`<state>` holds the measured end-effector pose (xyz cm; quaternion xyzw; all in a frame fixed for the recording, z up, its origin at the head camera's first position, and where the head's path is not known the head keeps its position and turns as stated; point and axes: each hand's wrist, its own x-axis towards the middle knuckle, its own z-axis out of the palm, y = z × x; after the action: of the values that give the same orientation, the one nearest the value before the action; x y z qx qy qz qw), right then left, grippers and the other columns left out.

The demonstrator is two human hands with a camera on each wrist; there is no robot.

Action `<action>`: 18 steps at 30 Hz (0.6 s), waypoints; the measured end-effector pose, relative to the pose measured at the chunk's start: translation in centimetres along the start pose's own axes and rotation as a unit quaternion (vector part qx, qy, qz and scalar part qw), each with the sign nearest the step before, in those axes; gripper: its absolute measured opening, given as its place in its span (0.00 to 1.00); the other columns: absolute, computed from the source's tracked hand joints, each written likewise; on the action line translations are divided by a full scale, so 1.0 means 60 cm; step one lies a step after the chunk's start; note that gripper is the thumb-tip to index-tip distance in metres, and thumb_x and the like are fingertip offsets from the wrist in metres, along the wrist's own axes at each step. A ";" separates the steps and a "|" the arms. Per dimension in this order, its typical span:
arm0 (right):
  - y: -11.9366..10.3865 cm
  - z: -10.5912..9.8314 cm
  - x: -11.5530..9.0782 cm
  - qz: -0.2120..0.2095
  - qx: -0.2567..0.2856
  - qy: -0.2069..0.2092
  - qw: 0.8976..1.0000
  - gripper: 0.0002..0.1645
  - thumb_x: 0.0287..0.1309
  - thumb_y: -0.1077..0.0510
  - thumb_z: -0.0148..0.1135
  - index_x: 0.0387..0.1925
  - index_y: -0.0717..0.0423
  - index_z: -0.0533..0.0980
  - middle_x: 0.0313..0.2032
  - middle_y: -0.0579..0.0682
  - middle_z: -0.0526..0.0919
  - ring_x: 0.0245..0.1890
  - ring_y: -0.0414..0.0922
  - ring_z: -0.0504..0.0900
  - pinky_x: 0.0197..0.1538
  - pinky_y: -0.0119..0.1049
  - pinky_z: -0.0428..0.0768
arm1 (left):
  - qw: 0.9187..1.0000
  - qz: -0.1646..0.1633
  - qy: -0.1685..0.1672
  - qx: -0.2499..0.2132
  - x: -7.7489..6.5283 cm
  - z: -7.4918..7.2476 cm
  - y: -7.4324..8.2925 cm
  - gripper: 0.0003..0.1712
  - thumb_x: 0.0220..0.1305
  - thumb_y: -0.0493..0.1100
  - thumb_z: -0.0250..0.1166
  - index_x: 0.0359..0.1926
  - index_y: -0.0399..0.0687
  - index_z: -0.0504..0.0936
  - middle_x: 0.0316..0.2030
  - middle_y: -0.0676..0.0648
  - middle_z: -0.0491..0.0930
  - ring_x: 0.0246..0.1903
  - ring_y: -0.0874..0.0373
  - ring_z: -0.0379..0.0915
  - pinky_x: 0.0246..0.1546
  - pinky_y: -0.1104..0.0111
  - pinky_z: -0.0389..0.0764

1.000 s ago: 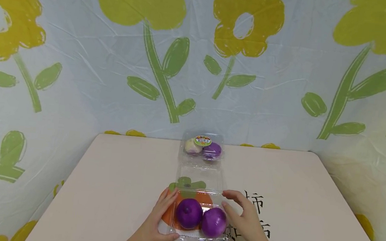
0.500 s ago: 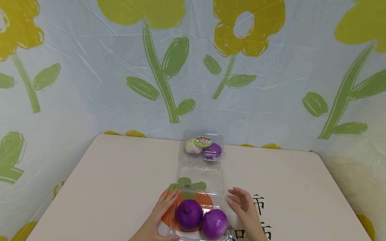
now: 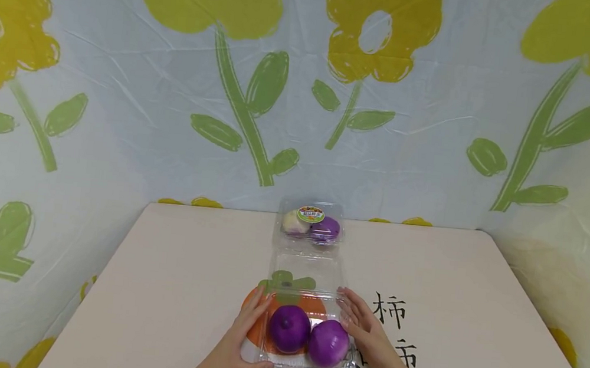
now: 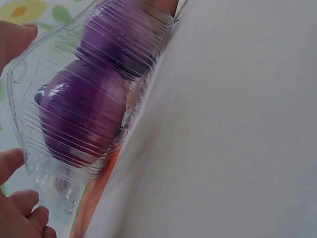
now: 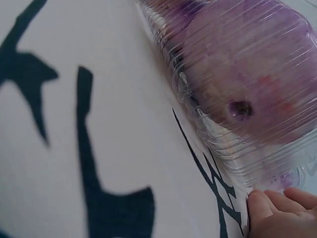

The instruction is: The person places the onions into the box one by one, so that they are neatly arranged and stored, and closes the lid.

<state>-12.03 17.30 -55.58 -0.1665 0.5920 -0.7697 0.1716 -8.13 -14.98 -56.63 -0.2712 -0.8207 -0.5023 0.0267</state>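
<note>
A clear plastic clamshell box [image 3: 304, 365] lies with its lid [image 3: 307, 271] folded back, away from me. Inside sit two round purple onions, the left one [image 3: 289, 328] darker than the right one [image 3: 329, 343]. My left hand [image 3: 237, 338] spans the box's near left corner, its extended fingers along the left side and its thumb at the front rim. At the right side, my right hand [image 3: 373, 337] has its fingertips by the far right corner and its thumb over the rim beside the paler onion. The right wrist view shows fingers [image 5: 285, 210] close below the ribbed wall.
Behind the lid stands a second clear box [image 3: 308, 238] with a round label, holding a whitish and a purple vegetable. The pale table mat [image 3: 185, 268] has an orange persimmon print under the box and black characters [image 3: 389, 310] to its right. A flowered cloth [image 3: 409, 159] hangs behind the table.
My right hand drew away from the box to the right, then came back to its right rim. The left hand stays in place, and the view has tilted slightly.
</note>
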 end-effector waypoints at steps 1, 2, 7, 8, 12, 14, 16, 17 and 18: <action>0.000 -0.001 0.000 -0.004 -0.001 -0.003 1.000 0.43 0.69 0.70 0.48 0.75 0.69 0.37 0.76 0.68 0.36 0.69 0.30 0.61 0.68 0.30 0.61 | 1.000 -0.003 -0.002 -0.002 0.000 0.000 0.001 0.61 0.49 0.54 0.78 0.78 0.47 0.53 0.78 0.38 0.40 0.75 0.36 0.35 0.58 0.28 0.53; 0.000 -0.001 0.000 -0.006 -0.002 -0.005 1.000 0.43 0.70 0.70 0.48 0.75 0.69 0.36 0.76 0.68 0.36 0.70 0.31 0.60 0.68 0.30 0.61 | 1.000 -0.004 -0.003 -0.003 -0.001 0.000 0.001 0.61 0.49 0.53 0.78 0.78 0.47 0.53 0.78 0.38 0.40 0.75 0.37 0.36 0.58 0.29 0.53; -0.003 0.001 0.000 -0.002 -0.016 -0.001 1.000 0.42 0.70 0.70 0.47 0.76 0.68 0.37 0.76 0.68 0.37 0.70 0.32 0.59 0.68 0.28 0.59 | 0.999 -0.030 0.002 -0.020 0.004 -0.002 0.005 0.66 0.50 0.52 0.78 0.79 0.47 0.44 0.78 0.40 0.42 0.76 0.43 0.40 0.68 0.46 0.53; -0.004 0.001 0.000 -0.001 -0.018 0.000 1.000 0.42 0.70 0.70 0.47 0.76 0.68 0.38 0.76 0.67 0.38 0.70 0.32 0.59 0.68 0.28 0.59 | 0.999 -0.039 0.004 -0.026 0.006 -0.003 0.006 0.67 0.50 0.51 0.78 0.79 0.47 0.42 0.78 0.41 0.43 0.76 0.45 0.42 0.69 0.50 0.53; -0.003 0.000 0.000 0.003 -0.020 0.006 1.000 0.42 0.70 0.70 0.47 0.76 0.68 0.38 0.76 0.67 0.39 0.70 0.32 0.60 0.67 0.27 0.60 | 0.996 -0.071 0.014 -0.059 0.021 -0.004 0.009 0.66 0.52 0.49 0.77 0.79 0.48 0.41 0.78 0.43 0.45 0.75 0.43 0.43 0.69 0.45 0.51; -0.002 -0.001 -0.001 0.000 -0.018 0.004 1.000 0.41 0.70 0.70 0.46 0.76 0.68 0.38 0.76 0.67 0.39 0.69 0.31 0.61 0.67 0.27 0.61 | 0.992 -0.095 0.016 -0.076 0.028 -0.003 0.010 0.62 0.55 0.49 0.75 0.79 0.51 0.42 0.78 0.45 0.45 0.75 0.42 0.42 0.68 0.39 0.50; 0.000 -0.002 -0.001 -0.006 -0.017 -0.002 1.000 0.40 0.70 0.70 0.45 0.76 0.68 0.39 0.76 0.68 0.38 0.69 0.31 0.61 0.67 0.27 0.61 | 0.988 -0.118 0.022 -0.094 0.034 0.000 0.009 0.58 0.59 0.48 0.72 0.79 0.52 0.44 0.78 0.45 0.45 0.75 0.41 0.41 0.68 0.36 0.48; 0.001 -0.002 -0.001 -0.010 -0.018 -0.006 1.000 0.40 0.71 0.70 0.45 0.76 0.68 0.39 0.75 0.69 0.38 0.69 0.31 0.61 0.67 0.28 0.61 | 0.985 -0.128 0.027 -0.109 0.036 0.001 0.007 0.55 0.61 0.47 0.71 0.79 0.53 0.45 0.78 0.45 0.46 0.75 0.42 0.41 0.69 0.38 0.47; 0.001 -0.002 -0.001 -0.013 -0.016 -0.010 1.000 0.39 0.71 0.70 0.44 0.76 0.68 0.40 0.75 0.69 0.38 0.70 0.32 0.61 0.67 0.28 0.61 | 0.982 -0.138 0.034 -0.123 0.037 0.003 0.006 0.52 0.64 0.46 0.69 0.79 0.53 0.46 0.78 0.46 0.47 0.75 0.43 0.41 0.70 0.42 0.47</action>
<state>-12.04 17.40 -55.70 -0.1847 0.6002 -0.7606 0.1644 -9.84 -13.79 -55.72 -0.1394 -0.7807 -0.6071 -0.0490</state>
